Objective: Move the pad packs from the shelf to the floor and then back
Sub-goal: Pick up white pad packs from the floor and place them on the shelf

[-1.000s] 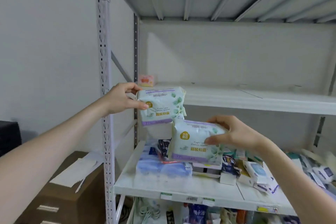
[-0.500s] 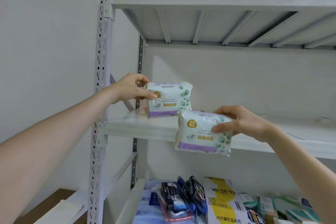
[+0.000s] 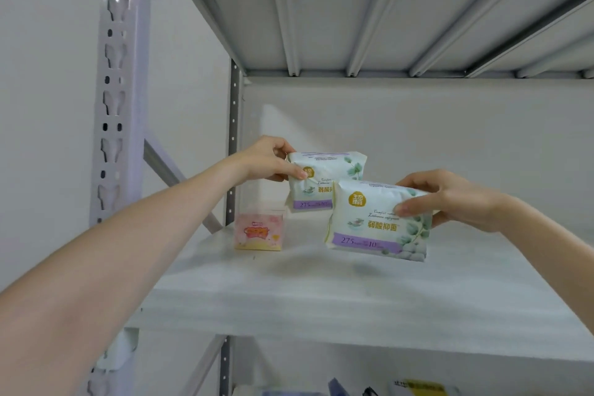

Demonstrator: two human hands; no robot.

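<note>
Two white pad packs with green leaves and a purple band are held over the white shelf board [image 3: 321, 299]. My left hand [image 3: 266, 159] grips the far pad pack [image 3: 316, 185] by its left end, toward the back of the shelf. My right hand [image 3: 450, 199] grips the near pad pack [image 3: 376, 222] by its right end, just above the board. The near pack overlaps the lower right corner of the far one. Whether either pack touches the board is not clear.
A small pink box [image 3: 258, 231] stands on the shelf, left of the packs. The grey perforated upright [image 3: 114, 100] rises at the left, with a ribbed shelf underside [image 3: 385, 16] overhead. Items on the lower shelf [image 3: 418, 387] peek in at the bottom edge.
Both hands have raised the packs from below shelf height and carried them inward over the upper shelf board. The view has tilted up, so the lower shelf has dropped almost out of sight.
</note>
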